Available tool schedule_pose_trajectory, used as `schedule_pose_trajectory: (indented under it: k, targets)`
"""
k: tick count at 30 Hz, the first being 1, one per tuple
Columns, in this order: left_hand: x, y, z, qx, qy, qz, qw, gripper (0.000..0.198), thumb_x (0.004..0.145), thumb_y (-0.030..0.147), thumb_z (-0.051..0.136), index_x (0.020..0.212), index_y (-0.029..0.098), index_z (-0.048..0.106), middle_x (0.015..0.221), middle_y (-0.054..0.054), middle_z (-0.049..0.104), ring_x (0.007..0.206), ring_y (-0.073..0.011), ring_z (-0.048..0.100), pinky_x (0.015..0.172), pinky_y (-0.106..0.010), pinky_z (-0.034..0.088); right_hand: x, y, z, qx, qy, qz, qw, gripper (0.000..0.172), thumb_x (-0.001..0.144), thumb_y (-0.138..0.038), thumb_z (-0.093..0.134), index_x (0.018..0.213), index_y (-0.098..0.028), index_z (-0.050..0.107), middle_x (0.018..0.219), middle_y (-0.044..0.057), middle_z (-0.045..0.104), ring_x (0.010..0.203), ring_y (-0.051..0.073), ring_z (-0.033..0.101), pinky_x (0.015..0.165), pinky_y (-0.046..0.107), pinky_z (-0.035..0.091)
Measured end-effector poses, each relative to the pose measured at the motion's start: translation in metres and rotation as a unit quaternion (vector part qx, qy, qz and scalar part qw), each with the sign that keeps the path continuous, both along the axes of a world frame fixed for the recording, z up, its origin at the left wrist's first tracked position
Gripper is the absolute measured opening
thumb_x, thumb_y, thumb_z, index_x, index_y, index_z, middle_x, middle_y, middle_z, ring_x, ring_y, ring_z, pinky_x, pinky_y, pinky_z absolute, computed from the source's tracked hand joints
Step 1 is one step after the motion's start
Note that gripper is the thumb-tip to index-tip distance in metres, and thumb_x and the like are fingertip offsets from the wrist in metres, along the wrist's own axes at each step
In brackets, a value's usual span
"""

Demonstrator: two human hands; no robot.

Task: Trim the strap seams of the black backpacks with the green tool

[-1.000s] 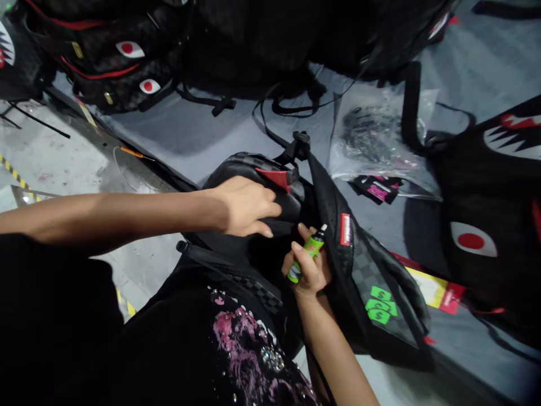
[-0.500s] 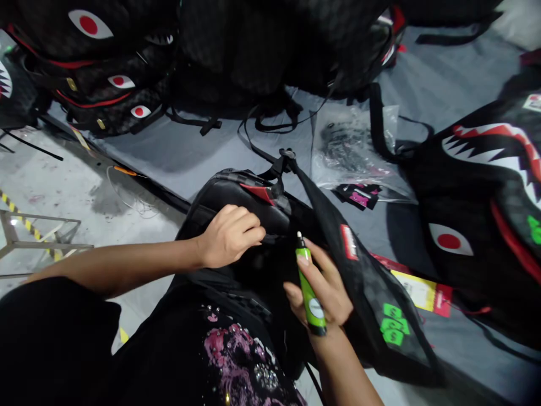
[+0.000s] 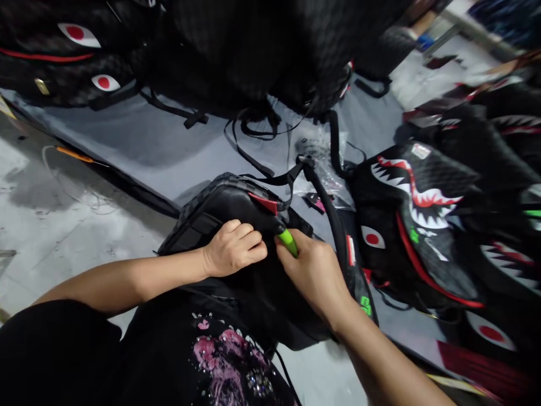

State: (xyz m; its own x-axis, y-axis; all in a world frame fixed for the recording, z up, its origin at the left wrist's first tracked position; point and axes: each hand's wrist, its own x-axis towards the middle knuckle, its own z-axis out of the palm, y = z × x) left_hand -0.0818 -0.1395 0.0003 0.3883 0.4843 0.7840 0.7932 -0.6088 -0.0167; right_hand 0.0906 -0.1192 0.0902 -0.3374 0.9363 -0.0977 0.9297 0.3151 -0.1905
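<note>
A slim green tube (image 3: 288, 242) sits over the upper middle of a black backpack (image 3: 266, 290), its dark end aimed towards eleven o'clock; whether that end touches the backpack cannot be told. The right hand (image 3: 315, 268) is clamped on the tube, its forearm coming in from five o'clock. Just apart from it, at the tube's nine o'clock, the left hand (image 3: 235, 248) is curled into a fist on the backpack; whether it pinches any material is hidden.

From the backpack's middle, a red tab (image 3: 264, 203) lies at twelve, a red-and-white label (image 3: 350, 251) at three and a green patch (image 3: 366, 305) nearer four. At one o'clock, a black strap partly crosses a clear plastic bag (image 3: 321, 148) on grey cloth (image 3: 143, 144). A bag with a toothed shark mouth (image 3: 416, 189) lies at two. More dark bags (image 3: 253, 51) crowd twelve, and an orange strip (image 3: 75, 154) shows at ten.
</note>
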Motion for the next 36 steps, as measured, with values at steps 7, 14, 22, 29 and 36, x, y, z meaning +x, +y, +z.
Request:
schedule_pose_trajectory:
  k: [7, 14, 22, 29, 36]
  targets:
    - [0.006, 0.002, -0.017, -0.006, -0.032, -0.008, 0.999, 0.014, 0.092, 0.01, 0.053, 0.084, 0.018, 0.061, 0.075, 0.001, 0.062, 0.076, -0.0146, 0.056, 0.074, -0.032, 0.036, -0.041, 0.018, 0.014, -0.07, -0.247, 0.001, 0.966, 0.022, 0.096, -0.032, 0.053, 0.093, -0.019, 0.071, 0.089, 0.01, 0.077, 0.081, 0.023, 0.072, 0.06, 0.028, 0.035]
    - [0.004, 0.0, -0.026, -0.025, -0.027, -0.024, 0.999, 0.016, 0.095, 0.012, 0.051, 0.085, 0.016, 0.062, 0.079, -0.003, 0.061, 0.084, -0.0178, 0.056, 0.079, -0.033, 0.04, -0.057, 0.025, 0.0, -0.096, -0.278, -0.028, 0.955, 0.018, 0.093, -0.024, 0.056, 0.099, -0.019, 0.072, 0.096, 0.011, 0.077, 0.093, 0.023, 0.073, 0.069, 0.026, 0.044]
    - [0.002, -0.003, -0.03, -0.033, -0.027, -0.036, 0.998, 0.013, 0.094, 0.012, 0.052, 0.088, 0.013, 0.063, 0.081, -0.005, 0.061, 0.085, -0.0194, 0.057, 0.082, -0.035, 0.044, -0.055, 0.021, -0.017, -0.063, -0.227, -0.074, 0.969, 0.017, 0.088, -0.02, 0.059, 0.1, -0.014, 0.07, 0.097, 0.017, 0.076, 0.091, 0.026, 0.073, 0.073, 0.029, 0.048]
    - [-0.009, -0.003, -0.034, -0.03, -0.058, -0.057, 0.996, 0.023, 0.092, 0.011, 0.05, 0.112, 0.007, 0.061, 0.101, -0.011, 0.067, 0.098, -0.0225, 0.06, 0.094, -0.04, 0.049, -0.048, 0.016, -0.023, -0.036, -0.058, -0.154, 0.986, 0.012, 0.083, -0.015, 0.054, 0.078, -0.015, 0.064, 0.075, 0.01, 0.072, 0.071, 0.02, 0.067, 0.06, 0.025, 0.042]
    - [-0.028, -0.006, -0.035, 0.029, -0.193, -0.103, 0.975, 0.049, 0.088, 0.018, 0.06, 0.134, 0.016, 0.044, 0.109, -0.01, 0.064, 0.111, -0.0226, 0.058, 0.099, -0.044, 0.053, -0.073, 0.022, -0.005, -0.17, 0.232, -0.134, 0.948, 0.023, 0.086, -0.037, 0.054, 0.078, -0.016, 0.062, 0.052, -0.005, 0.056, 0.041, 0.008, 0.046, 0.045, 0.019, 0.039]
